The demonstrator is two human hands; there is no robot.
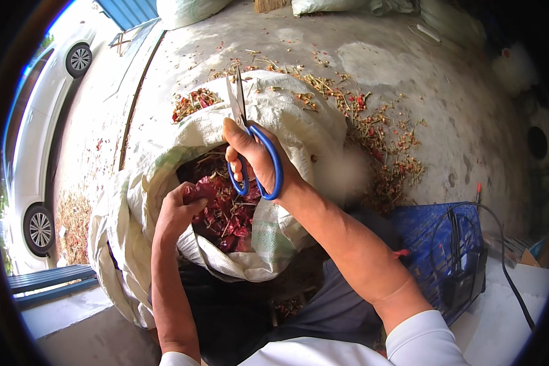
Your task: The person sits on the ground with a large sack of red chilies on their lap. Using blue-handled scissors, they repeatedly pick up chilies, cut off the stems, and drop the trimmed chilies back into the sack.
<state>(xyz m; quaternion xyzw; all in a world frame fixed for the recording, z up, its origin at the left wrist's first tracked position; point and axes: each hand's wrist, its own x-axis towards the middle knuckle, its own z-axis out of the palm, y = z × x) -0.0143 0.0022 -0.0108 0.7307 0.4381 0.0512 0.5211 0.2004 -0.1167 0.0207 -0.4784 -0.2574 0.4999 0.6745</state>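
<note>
A white woven sack point(287, 110) with its mouth rolled back stands before me, holding many dried red chili peppers point(229, 226) with thin stems among them. My left hand point(180, 207) is at the sack's left rim, its fingers closed round a dark red dried chili point(196, 191). Above the opening, my right hand point(259, 158) grips a pair of scissors point(272, 160) by blue loop handles. The steel blades point away from me and stand slightly apart, with nothing visible between them. Part of the sack's inside is hidden behind my right hand and the scissors.
Cut stems and chili bits point(378, 143) lie scattered over the concrete floor point(384, 67) and on the sack's far fold. A blue plastic crate point(430, 232) with a black cable point(503, 244) is at my right. Beyond the floor's left edge stands a white car point(43, 140); other sacks point(189, 12) are far off.
</note>
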